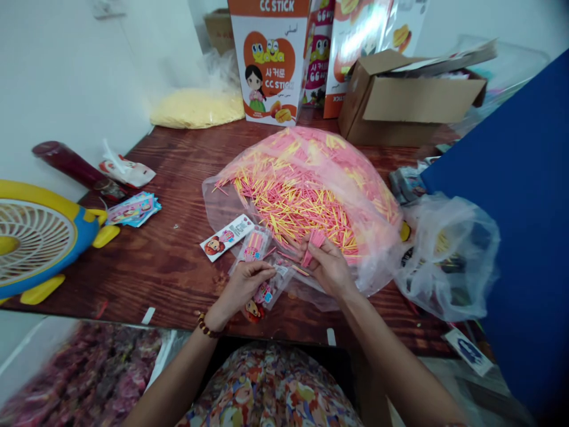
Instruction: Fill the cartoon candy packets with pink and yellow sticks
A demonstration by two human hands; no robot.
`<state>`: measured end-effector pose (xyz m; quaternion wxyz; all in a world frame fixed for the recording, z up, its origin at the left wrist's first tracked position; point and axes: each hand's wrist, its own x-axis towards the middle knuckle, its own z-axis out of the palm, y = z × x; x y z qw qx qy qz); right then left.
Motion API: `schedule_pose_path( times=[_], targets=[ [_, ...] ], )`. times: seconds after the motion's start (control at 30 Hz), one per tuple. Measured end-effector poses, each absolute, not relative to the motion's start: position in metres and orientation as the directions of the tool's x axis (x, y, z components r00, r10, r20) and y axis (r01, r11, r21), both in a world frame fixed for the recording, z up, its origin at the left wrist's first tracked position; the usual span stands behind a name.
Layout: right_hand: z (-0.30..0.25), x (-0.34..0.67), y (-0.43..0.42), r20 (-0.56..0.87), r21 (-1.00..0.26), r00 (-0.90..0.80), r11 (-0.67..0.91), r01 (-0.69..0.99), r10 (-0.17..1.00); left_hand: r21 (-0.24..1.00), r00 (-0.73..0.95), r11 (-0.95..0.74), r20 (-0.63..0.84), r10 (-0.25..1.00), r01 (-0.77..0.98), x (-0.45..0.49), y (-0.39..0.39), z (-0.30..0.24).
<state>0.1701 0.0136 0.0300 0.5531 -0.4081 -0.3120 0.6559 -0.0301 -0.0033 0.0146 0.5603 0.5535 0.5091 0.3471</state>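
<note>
My right hand (pixel 331 265) is closed around a small bunch of pink sticks (pixel 315 246), at the near edge of a big clear plastic bag (pixel 217 204). Thin pink and yellow sticks (pixel 293 204) fill that bag in a heap. To its left, my left hand (pixel 251 279) pinches the edge of a small clear printed packet (pixel 274 287) showing a cartoon figure. Just beyond the left hand lies another packet (pixel 255 244) with sticks inside. A white printed card (pixel 226 237) with a red-haired cartoon figure rests on the table beside it.
On the left stand a toy-like fan (pixel 84 228), a dark red bottle (pixel 73 163) and a stack of printed cards (pixel 134 209). Printed cartons (pixel 272 65) and an open cardboard box (pixel 413 101) line the back. A clear plastic bag (pixel 457 255) sits right, beside a blue panel (pixel 511 196).
</note>
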Motion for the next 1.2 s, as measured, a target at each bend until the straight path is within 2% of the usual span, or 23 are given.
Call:
schedule_pose_path(
  times=[0.13, 0.23, 0.57, 0.67, 0.83, 0.93, 1.03, 1.2],
  targets=[
    [0.054, 0.157, 0.013, -0.036, -0.889, 0.011, -0.027, -0.456, 0.999, 0.978, 0.269, 0.129, -0.17, 0.948, 0.165, -0.026, -0.002, 0.018],
    [0.058, 0.146, 0.013, 0.02, -0.913, 0.045, 0.037, -0.405, 0.999, 0.979, 0.282, 0.124, -0.166, 0.945, 0.162, -0.025, -0.002, 0.02],
    [0.031, 0.139, 0.009, 0.058, -0.976, -0.08, 0.039, -0.214, 0.995, 0.993, 0.196, 0.098, -0.108, 0.975, 0.06, -0.024, 0.002, 0.012],
    [0.03, 0.142, 0.012, 0.011, -0.979, -0.156, -0.022, -0.203, 0.988, 0.994, 0.195, 0.113, -0.11, 0.975, -0.004, -0.022, 0.006, 0.012],
    [0.038, 0.144, 0.021, -0.081, -0.967, -0.137, -0.111, -0.228, 0.987, 0.975, 0.224, 0.171, -0.136, 0.965, -0.143, -0.019, 0.011, 0.012],
    [0.046, 0.144, 0.024, -0.029, -0.992, -0.102, -0.041, -0.121, 0.994, 0.959, 0.231, 0.182, -0.13, 0.964, -0.219, -0.016, 0.015, 0.012],
    [0.055, 0.145, 0.026, 0.047, -0.999, -0.15, 0.05, 0.014, 0.988, 0.955, 0.218, 0.159, -0.104, 0.97, -0.251, -0.015, 0.019, 0.014],
    [0.074, 0.148, 0.035, 0.125, -0.99, -0.188, 0.134, 0.034, 0.974, 0.964, 0.184, 0.096, -0.051, 0.982, -0.247, -0.015, 0.021, 0.018]
  ],
)
